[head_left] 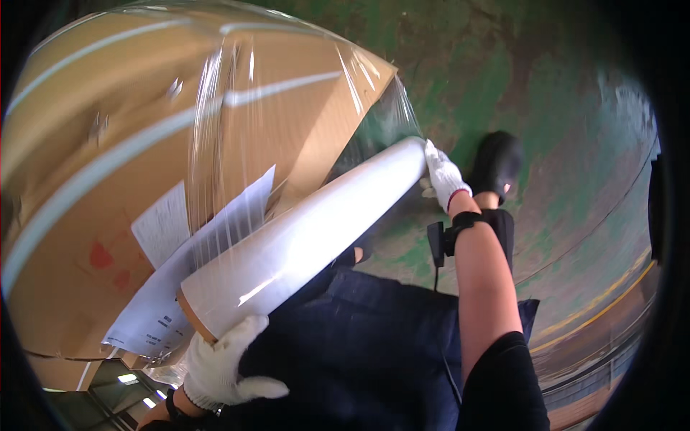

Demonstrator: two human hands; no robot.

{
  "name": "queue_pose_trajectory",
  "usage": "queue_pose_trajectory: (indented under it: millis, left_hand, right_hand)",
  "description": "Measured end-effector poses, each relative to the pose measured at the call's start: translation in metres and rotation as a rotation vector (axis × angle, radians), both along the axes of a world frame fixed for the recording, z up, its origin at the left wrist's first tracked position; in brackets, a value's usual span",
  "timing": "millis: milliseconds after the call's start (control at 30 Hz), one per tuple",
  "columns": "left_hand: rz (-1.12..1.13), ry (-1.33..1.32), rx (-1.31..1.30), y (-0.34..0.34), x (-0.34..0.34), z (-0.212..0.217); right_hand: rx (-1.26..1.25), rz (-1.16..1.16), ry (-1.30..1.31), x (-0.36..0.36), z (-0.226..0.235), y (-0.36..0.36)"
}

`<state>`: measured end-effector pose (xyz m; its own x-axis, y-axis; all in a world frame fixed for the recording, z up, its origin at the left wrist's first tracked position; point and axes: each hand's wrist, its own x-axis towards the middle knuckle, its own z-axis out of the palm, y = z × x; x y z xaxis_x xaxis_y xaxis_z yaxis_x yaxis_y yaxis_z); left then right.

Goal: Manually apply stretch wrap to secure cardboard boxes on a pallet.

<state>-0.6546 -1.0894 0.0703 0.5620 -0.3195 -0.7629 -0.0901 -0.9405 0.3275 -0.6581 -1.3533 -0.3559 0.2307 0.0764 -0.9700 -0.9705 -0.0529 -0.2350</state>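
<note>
Green floor point(575, 194), printed sheets point(159, 312) on carton point(273, 122), left grip point(221, 368) splayed against film roll point(309, 226), right grip point(444, 174) clasping its end

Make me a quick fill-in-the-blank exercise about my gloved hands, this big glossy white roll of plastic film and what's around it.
1. The left hand and the right hand both wear knit gloves coloured ____.
2. The upper end of the glossy white cylindrical roll of plastic film is at the ____ hand.
3. The large film-covered cardboard carton is coloured ____.
4. The worn painted floor is mostly coloured ____.

Missing words: white; right; brown; green.
</note>
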Motion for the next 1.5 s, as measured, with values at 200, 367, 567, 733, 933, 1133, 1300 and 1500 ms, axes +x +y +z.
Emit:
queue_pose_trajectory:
  millis: [200, 367, 567, 733, 933, 1133, 1300, 1500]
  left_hand:
    - [-0.023, 0.009, -0.025, 0.062, -0.08, 0.028]
    - [0.362, 0.047, -0.036, 0.122, -0.166, 0.033]
    - [0.38, -0.057, -0.093, 0.175, -0.263, 0.016]
    - [0.532, 0.062, -0.131, 0.251, -0.347, -0.022]
    - [0.359, -0.004, -0.134, 0.36, -0.414, -0.04]
    - [0.523, 0.079, -0.115, 0.414, -0.41, -0.045]
    - [0.552, 0.107, -0.123, 0.424, -0.394, -0.053]
    - [0.466, 0.072, -0.134, 0.427, -0.38, -0.033]
  right_hand:
    - [-0.194, -0.102, -0.162, -0.159, 0.04, 0.028]
    - [-0.318, -0.064, -0.033, -0.253, 0.089, 0.022]
    - [-0.342, -0.069, -0.023, -0.341, 0.157, 0.045]
    - [-0.412, -0.075, -0.088, -0.462, 0.156, 0.08]
    - [-0.524, -0.082, -0.1, -0.546, 0.201, 0.18]
    - [-0.489, -0.085, -0.204, -0.568, 0.237, 0.227]
    - [-0.541, -0.08, -0.317, -0.58, 0.246, 0.235]
    - [-0.551, -0.247, -0.231, -0.602, 0.279, 0.271]
